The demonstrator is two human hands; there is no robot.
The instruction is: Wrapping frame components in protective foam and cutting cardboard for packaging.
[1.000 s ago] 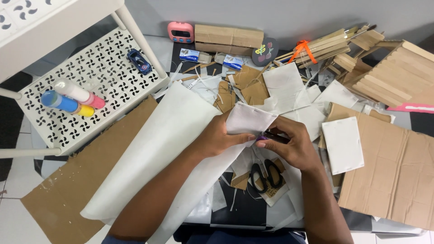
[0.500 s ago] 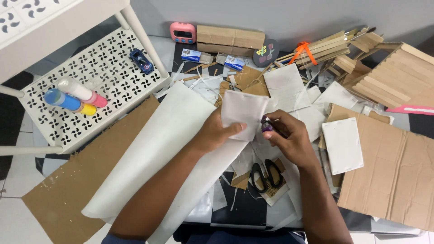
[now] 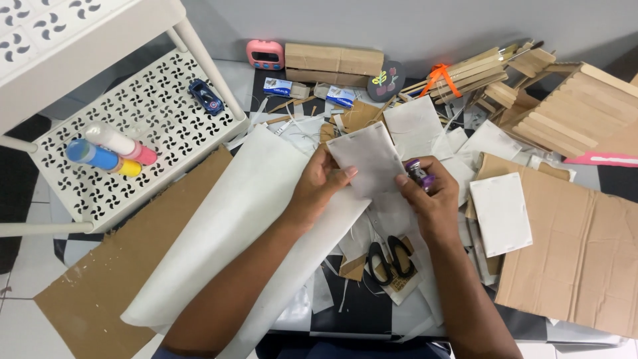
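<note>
My left hand (image 3: pixel 318 185) pinches the left edge of a small white paper-covered rectangle (image 3: pixel 369 159), lifted above the cluttered table. On the rectangle's right edge rests my right hand (image 3: pixel 428 199), which also grips a small purple tool (image 3: pixel 420 174), perhaps a stapler. Under both forearms lies a long white paper sheet (image 3: pixel 232 226), running from the table's middle down to the left. Black-handled scissors (image 3: pixel 389 256) lie just below my right wrist.
A white perforated shelf (image 3: pixel 153 119) at the left carries paint tubes (image 3: pixel 109 151) and a toy car (image 3: pixel 205 97). Flat cardboard (image 3: pixel 578 246) with a white panel (image 3: pixel 502 213) lies at the right. Wooden slats (image 3: pixel 565 106), a cardboard box (image 3: pixel 334 63) and a pink timer (image 3: pixel 266 54) stand behind.
Both hands have raised the small white rectangle and turned it upright, away from me. The purple tool has come off the lower edge and now sits at the right side.
</note>
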